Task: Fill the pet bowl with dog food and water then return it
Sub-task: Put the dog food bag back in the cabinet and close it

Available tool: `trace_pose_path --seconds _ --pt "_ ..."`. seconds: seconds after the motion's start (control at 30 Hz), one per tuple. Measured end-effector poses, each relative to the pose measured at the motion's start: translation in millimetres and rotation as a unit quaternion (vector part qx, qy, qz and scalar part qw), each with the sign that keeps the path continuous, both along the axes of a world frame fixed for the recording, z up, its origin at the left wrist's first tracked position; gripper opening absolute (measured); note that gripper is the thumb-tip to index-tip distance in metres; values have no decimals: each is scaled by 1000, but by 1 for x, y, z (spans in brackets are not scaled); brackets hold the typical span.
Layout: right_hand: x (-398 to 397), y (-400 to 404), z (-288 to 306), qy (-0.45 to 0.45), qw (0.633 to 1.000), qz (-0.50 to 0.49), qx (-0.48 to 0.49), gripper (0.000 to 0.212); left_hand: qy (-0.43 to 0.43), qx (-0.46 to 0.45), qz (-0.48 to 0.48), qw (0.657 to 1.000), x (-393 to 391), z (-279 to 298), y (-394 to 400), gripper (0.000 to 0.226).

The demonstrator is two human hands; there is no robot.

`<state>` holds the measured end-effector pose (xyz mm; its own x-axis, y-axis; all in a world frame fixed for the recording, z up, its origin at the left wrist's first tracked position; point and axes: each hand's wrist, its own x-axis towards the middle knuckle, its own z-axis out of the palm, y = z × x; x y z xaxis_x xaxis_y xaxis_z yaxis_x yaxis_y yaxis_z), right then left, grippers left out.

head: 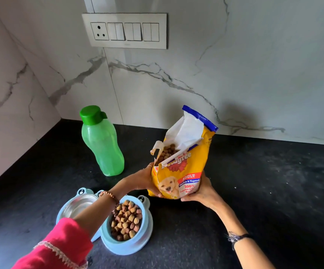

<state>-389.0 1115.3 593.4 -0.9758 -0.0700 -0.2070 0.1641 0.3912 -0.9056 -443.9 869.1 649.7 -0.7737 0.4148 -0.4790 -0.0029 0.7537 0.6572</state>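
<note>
I see both hands clasped on the yellow dog food bag (180, 171), which stands upright on the black countertop (264, 191) with its torn top open and kibble showing inside. My left hand (141, 179) wraps the bag's lower left side, fingers curled behind it; my right hand (202, 191) cups the lower right corner. The pale blue pet bowl (126, 247) sits near me, left of the bag: its right compartment holds kibble (127, 220), its left steel compartment (79, 205) looks dry, partly hidden by my forearm. A capped green water bottle (101, 140) stands behind the bowl, apart from the bag.
</note>
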Motion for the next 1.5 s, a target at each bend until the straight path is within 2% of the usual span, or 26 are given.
trace_pose_path --seconds 0.13,0.23,0.33,0.43,0.57,0.63,0.7,0.87,1.07,1.23,1.33,1.43,1.5 --pt "-9 4 -32 26 999 -27 15 117 17 38 42 998 1 -7 1 111" --pt "-8 -2 -26 48 998 -43 7 115 27 78 59 995 -4 -15 -4 105" --pt "-1 -7 -3 69 996 -52 -5 110 38 106 57 992 -10 -21 -13 109" --pt "8 -14 39 75 995 -61 -23 105 60 137 65 987 2 20 -12 110" --pt "17 -22 97 103 993 -46 -39 104 70 203 67 974 19 72 -17 84" --pt "22 -27 127 128 990 -39 -41 89 79 241 70 965 30 99 -23 79" --pt "27 -32 161 150 987 -31 -51 77 95 271 81 954 39 127 -30 85" --pt "47 -51 233 211 973 -24 -89 85 154 347 110 918 67 200 -47 82" --pt "70 -74 309 284 954 -29 -93 77 245 359 94 896 98 278 -71 100" --pt "95 -94 362 334 939 -17 -83 84 300 367 84 877 132 332 -93 104" --pt "108 -106 389 356 931 -10 -80 73 305 379 106 867 143 355 -104 91" --pt "115 -117 414 368 927 -14 -74 65 302 393 115 861 148 377 -112 95" --pt "116 -123 432 372 925 -23 -76 61 295 400 114 860 149 392 -116 87"
